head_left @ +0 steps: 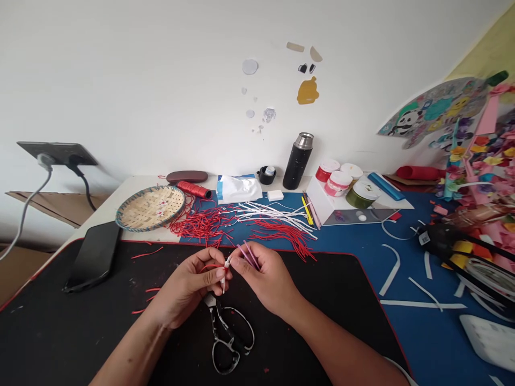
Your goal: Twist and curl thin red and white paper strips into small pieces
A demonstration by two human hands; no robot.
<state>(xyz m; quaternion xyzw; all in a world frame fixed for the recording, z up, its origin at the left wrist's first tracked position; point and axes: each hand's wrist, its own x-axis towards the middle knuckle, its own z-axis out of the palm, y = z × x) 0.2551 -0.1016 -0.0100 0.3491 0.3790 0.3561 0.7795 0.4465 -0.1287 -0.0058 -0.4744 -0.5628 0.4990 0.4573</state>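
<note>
Over the black mat (pixel 60 332), my left hand (pixel 189 287) pinches a short white strip (pixel 225 271) together with a thin red strip. My right hand (pixel 265 279) meets it fingertip to fingertip and grips a small bundle of pink strips (pixel 250 254) that stick up past the fingers. Both hands are closed. Just below them, black-handled scissors (pixel 229 335) lie on the mat. Piles of cut red strips (pixel 201 222) and white strips (pixel 273 214) lie beyond the hands.
A woven basket (pixel 149 207), a red thread spool (pixel 193 190) and a black phone (pixel 94 256) sit at the left. A black flask (pixel 298 161), lidded jars (pixel 340 182) on a white stand, and colourful paper crafts (pixel 478 155) fill the back right.
</note>
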